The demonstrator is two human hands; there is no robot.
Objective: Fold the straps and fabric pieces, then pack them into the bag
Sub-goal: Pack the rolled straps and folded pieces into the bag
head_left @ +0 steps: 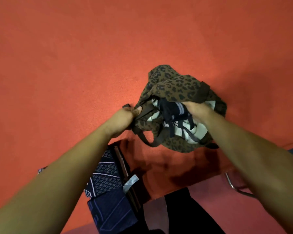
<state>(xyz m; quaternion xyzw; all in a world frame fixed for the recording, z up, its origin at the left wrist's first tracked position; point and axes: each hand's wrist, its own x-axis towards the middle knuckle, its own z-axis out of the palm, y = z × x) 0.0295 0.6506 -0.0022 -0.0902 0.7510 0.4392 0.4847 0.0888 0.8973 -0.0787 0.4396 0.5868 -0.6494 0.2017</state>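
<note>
**Straps going in, folded pieces still waiting on our near left**

Nearest to us, at the near-left edge of the red table (57, 65), lies the stack of navy fabric pieces (107, 179). A white tag (130, 182) sticks out on its right side. The stack's long axis runs near to far, leaning a little to the right, and it sits directly under our left forearm. Off to the near right we see a metal chair frame (232, 184).

Farther out, right of centre, is the leopard-print bag (176, 85), its mouth turned toward us and its pale lining (200, 130) showing. Our left hand (131, 113) has its fingers curled round the bag's left rim and holds the mouth apart. Our right hand (193, 108) grips the bundle of dark straps (172, 114) inside the opening, with loose ends trailing over the lining.

We judge the packing to be partly done. The navy stack lies near and left of both hands, so the left hand is the closer one to fetch it. The right hand would then have to take over keeping the mouth open.
</note>
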